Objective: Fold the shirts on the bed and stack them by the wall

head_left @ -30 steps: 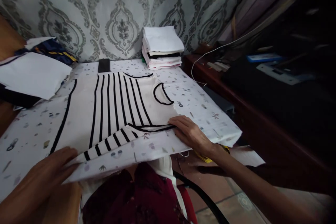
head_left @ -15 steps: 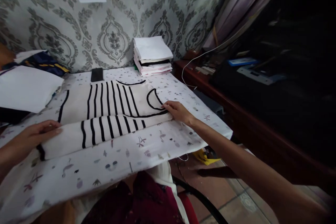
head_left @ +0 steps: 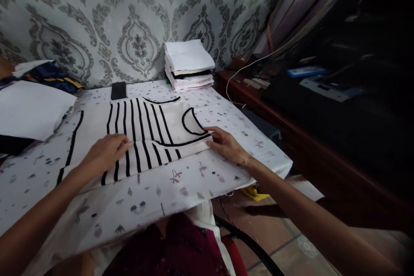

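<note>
A white sleeveless knit top (head_left: 93,129) with black stripes and black trim lies spread on the table, its neckline to the right. Its near side is folded inward as a long strip. My left hand (head_left: 108,151) rests palm down on that strip, fingers stretched over the stripes. At the shoulder end by the round neckline is my right hand (head_left: 226,143), fingertips touching the fabric edge, thumb and index finger apart. My left forearm hides part of the lower hem.
The table (head_left: 142,220) has a printed white cover. At its back stand a stack of folded clothes (head_left: 189,58) and a dark phone (head_left: 118,90). More clothes (head_left: 29,108) are heaped at left. A white cable (head_left: 237,73) hangs over the dark desk at right.
My left hand has left the hem corner and moved right onto the middle of the folded strip. My right hand has loosened its pinch at the shoulder.
</note>
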A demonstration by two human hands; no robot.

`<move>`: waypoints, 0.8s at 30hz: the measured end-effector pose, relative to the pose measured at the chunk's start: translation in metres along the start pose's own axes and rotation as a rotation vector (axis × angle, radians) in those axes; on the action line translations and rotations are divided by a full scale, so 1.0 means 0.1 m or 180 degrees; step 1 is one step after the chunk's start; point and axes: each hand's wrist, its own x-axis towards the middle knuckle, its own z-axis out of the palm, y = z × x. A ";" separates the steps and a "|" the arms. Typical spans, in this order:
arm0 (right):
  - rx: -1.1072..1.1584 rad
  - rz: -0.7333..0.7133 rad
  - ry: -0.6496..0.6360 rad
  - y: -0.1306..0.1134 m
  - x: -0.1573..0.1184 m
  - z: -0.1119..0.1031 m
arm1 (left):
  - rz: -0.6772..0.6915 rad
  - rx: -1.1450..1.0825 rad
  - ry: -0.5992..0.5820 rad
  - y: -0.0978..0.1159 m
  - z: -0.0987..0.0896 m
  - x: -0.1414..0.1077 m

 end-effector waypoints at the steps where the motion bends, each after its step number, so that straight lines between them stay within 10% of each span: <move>1: -0.0060 -0.0022 0.0109 0.01 -0.01 0.02 | 0.0095 -0.0056 -0.0097 0.10 0.05 0.12; 8: -0.0205 -0.0034 0.0476 0.08 -0.05 0.08 | 0.0661 -0.0963 -0.0900 0.24 0.05 0.54; 24: -0.0944 -0.0007 0.0905 0.08 0.02 0.14 | 0.0752 -0.0844 0.0019 0.19 0.21 0.58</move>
